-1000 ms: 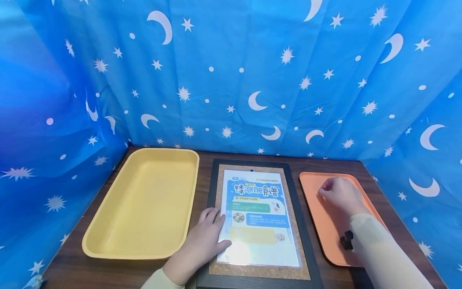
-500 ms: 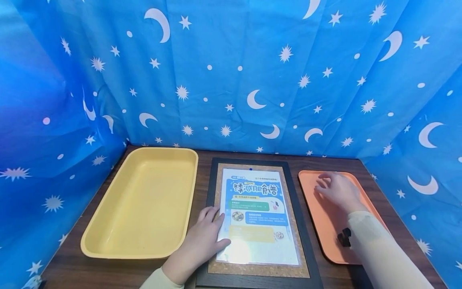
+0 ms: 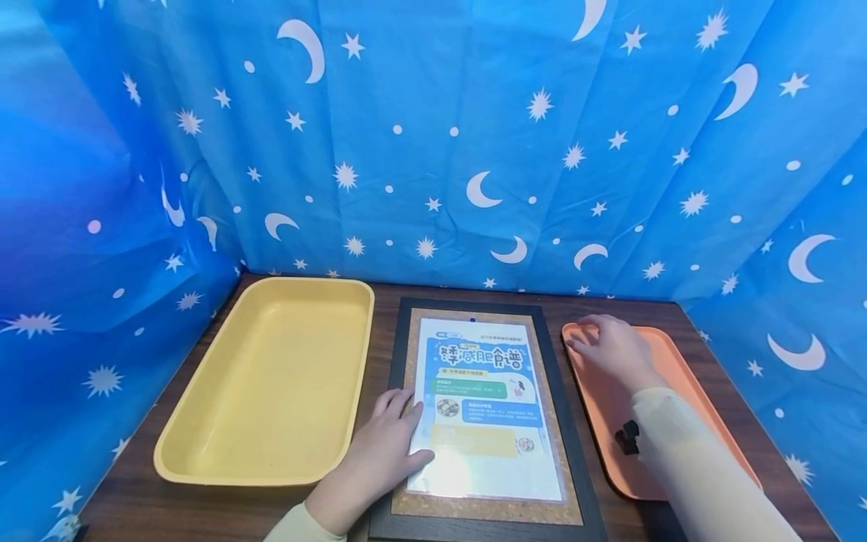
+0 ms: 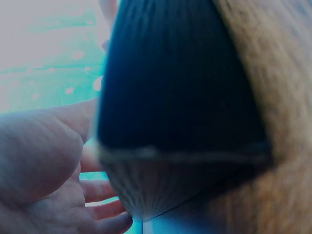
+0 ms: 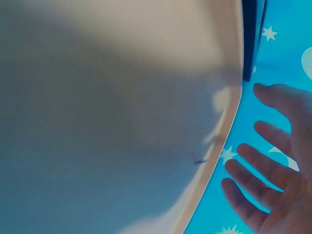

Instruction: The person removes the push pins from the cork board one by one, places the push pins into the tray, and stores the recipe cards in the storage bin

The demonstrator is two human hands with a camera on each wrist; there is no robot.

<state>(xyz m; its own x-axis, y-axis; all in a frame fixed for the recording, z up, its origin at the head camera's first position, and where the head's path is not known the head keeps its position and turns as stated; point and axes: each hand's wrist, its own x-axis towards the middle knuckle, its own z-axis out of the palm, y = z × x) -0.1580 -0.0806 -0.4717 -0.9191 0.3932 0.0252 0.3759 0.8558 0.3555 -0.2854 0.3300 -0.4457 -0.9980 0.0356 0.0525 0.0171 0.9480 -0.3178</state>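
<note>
In the head view, my left hand [image 3: 379,455] rests on the left side of a black-framed cork board [image 3: 488,531]. Its thumb lies over a printed laminated sheet [image 3: 504,478], which a small blue pushpin [image 3: 472,320] fastens at the top. Fingers show past the dark frame [image 4: 175,78] in the left wrist view. My right hand [image 3: 612,354] is over the far-left corner of an orange tray [image 3: 698,421]. Its fingers are spread, with nothing visible between them, in the right wrist view. A tiny purple object [image 5: 200,162], perhaps a pushpin, lies near the tray's rim there.
A deep yellow tray [image 3: 284,376] stands left of the board on the dark wood table [image 3: 386,309]. Blue cloth [image 3: 420,150] with white moons and stars encloses the back and sides. A black wrist device [image 3: 630,435] sits under my right sleeve.
My right hand opens its fingers from a closer bunch and moves left and away from me, to the orange tray's far-left corner. My left hand stays in place on the board.
</note>
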